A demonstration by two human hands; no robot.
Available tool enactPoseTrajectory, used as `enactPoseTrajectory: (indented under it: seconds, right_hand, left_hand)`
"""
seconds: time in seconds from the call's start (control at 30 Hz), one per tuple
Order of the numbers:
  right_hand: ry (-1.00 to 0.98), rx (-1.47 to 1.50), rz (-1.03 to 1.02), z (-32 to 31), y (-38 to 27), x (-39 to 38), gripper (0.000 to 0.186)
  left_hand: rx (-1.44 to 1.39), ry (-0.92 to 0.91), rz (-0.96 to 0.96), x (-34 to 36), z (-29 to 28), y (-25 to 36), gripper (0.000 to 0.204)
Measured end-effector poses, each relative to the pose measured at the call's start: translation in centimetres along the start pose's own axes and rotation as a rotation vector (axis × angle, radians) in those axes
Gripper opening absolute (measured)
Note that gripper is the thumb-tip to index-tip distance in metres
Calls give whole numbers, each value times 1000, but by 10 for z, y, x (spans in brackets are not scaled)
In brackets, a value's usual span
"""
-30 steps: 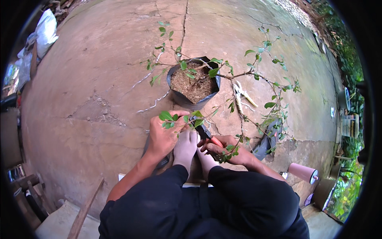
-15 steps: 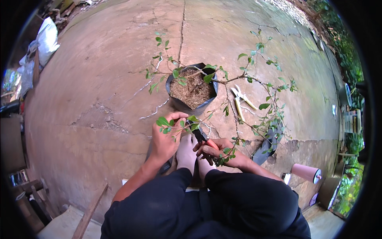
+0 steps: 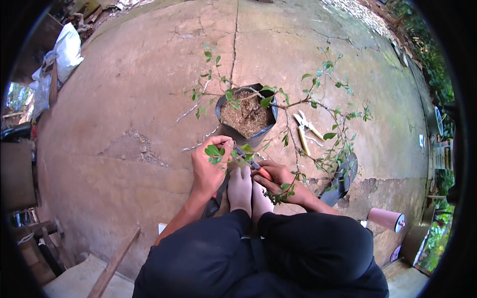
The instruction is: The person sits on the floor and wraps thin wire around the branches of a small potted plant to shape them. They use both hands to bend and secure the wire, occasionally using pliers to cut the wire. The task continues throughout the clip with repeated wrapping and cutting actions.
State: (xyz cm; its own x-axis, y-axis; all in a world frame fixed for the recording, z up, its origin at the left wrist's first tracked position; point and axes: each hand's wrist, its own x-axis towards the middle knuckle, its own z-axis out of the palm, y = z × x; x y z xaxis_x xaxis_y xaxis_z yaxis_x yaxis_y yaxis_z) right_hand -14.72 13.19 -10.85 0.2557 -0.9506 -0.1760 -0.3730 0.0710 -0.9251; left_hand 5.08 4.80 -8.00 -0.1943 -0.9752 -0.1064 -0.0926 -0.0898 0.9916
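Note:
A small tree with thin leafy branches [image 3: 298, 103] grows from a black plastic grow bag [image 3: 254, 138] filled with brown, fibrous potting mix [image 3: 247, 116]. My left hand [image 3: 208, 161] pinches a slender leafy branch low in front of the bag; its leaves partly cover the fingers. Closed round the red handles of dark-jawed pliers [image 3: 263, 172] is my right hand [image 3: 284, 183]. The plier jaws point up and left, close to my left fingertips. Leaves hide what lies between the jaws. Pale wire [image 3: 202, 141] trails left of the bag.
Pruning shears [image 3: 305, 133] with cream handles lie open right of the bag. A black sandal [image 3: 343, 180] and a pink tumbler [image 3: 386, 219] are farther right. My feet [image 3: 240, 191] rest just below the pliers. White sacks [image 3: 67, 52] stand far left, a wooden stick [image 3: 115, 262] lower left.
The pliers' jaws have swung to point more toward my left fingertips, and my right hand has closed up around the handles. The whole view has shifted slightly.

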Motion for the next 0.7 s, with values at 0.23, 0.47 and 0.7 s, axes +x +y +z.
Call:
enactPoseTrajectory:
  seconds: [0.23,0.47,0.7]
  right_hand:
    - [163,-240,-18,-12,21,5,23]
    - [75,53,104,0,14,14,23]
    - [-78,607,330,-7,-3,3,29]
  left_hand:
    - [-286,-42,-215,25,15,-18,17]
    - [-434,-40,-220,19,11,-46,14]
    - [-528,-81,-191,19,15,-38,10]
